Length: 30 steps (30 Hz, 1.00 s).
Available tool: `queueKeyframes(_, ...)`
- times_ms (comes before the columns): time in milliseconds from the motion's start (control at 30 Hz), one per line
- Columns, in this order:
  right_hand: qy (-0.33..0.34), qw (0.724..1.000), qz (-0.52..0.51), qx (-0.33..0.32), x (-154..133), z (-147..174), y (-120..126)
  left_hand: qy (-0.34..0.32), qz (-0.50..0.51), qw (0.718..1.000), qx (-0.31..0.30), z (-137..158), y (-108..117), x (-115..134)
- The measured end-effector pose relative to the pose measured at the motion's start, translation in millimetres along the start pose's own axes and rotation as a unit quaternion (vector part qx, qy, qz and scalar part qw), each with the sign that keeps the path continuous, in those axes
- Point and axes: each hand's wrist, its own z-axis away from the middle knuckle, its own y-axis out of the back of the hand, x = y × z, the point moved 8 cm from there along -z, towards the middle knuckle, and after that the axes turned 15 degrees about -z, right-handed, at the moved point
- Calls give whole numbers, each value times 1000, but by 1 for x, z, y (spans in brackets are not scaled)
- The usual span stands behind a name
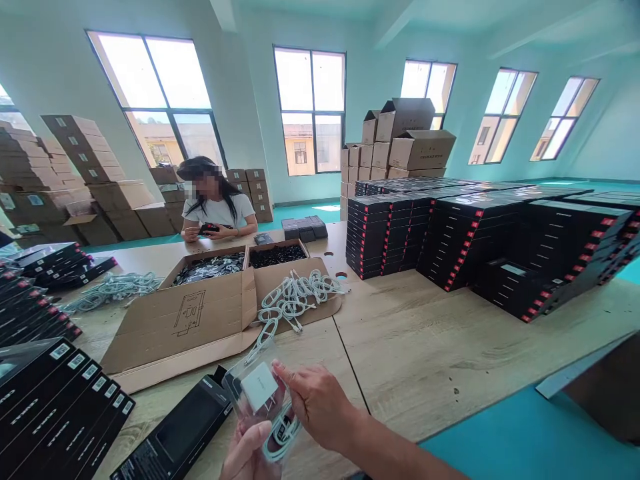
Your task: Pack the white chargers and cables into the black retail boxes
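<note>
My left hand (246, 448) grips the lower end of a clear plastic tray (234, 385), its thumb lying over the front. In the tray's upper part sits a white charger plug (260, 388) with its metal prongs showing. A coiled white cable (283, 437) fills the lower part. My right hand (320, 403) closes on the tray's right edge beside the charger, fingers bent and partly hidden. Just left of the tray, a long black box (187, 427) with an open end flap lies on the table. Beyond it, several white cables (295, 297) lie in a loose pile.
A flattened carton flap (170, 333) leads to open boxes of small dark parts (213, 267). Black boxes are stacked at left (55, 413) and right (450, 233). Across the table (400, 347), a person (217, 207) holds a dark object. Brown cartons (390, 140) stand behind.
</note>
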Motion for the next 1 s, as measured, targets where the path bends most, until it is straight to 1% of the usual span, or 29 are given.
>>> queueKeyframes(100, 17, 999, -27, 18, 3, 0, -2, -3, -11, 1000, -2, -2, -3, 2)
queueKeyframes(200, 10, 997, -69, 33, 1, -7, 2, -10, -14, 1000, -12, -7, 1, 10)
queueKeyframes(267, 12, 988, -147, 41, -6, -11, 7, -28, -13, 999, -28, -10, 6, 20)
queueKeyframes(300, 9, 979, -202, 42, -9, -13, 10, -33, -17, 998, -40, -11, 8, 25)
queueKeyframes(333, -5, 965, -260, 41, -10, -13, 12, -35, -21, 998, -51, -11, 9, 30)
queueKeyframes(400, -79, 925, -370, 28, -4, -9, 10, -33, -30, 997, -64, -9, 10, 38)
queueKeyframes(467, -177, 872, -457, 0, 7, -1, 1, -32, -28, 997, -57, -6, 9, 45)
queueKeyframes(500, -215, 844, -491, -14, 11, 3, -4, -31, -22, 998, -51, -4, 8, 47)
queueKeyframes(567, -257, 801, -540, -29, 15, 9, -9, -17, -8, 999, -41, 0, 3, 48)
queueKeyframes(633, -272, 778, -566, -30, 16, 9, -10, 4, -4, 999, -44, 3, -2, 46)
queueKeyframes(700, -275, 772, -572, -43, 13, 7, -12, 19, -16, 999, -45, 5, -5, 43)
queueKeyframes(800, -279, 783, -553, -50, 12, 5, -15, 30, -30, 998, -42, 6, -6, 40)
queueKeyframes(900, -286, 797, -531, -30, 17, 5, -19, 28, -27, 998, -50, 5, -8, 36)
queueKeyframes(1000, -305, 796, -521, -46, 25, 10, -23, 22, -35, 998, -46, 2, -7, 34)
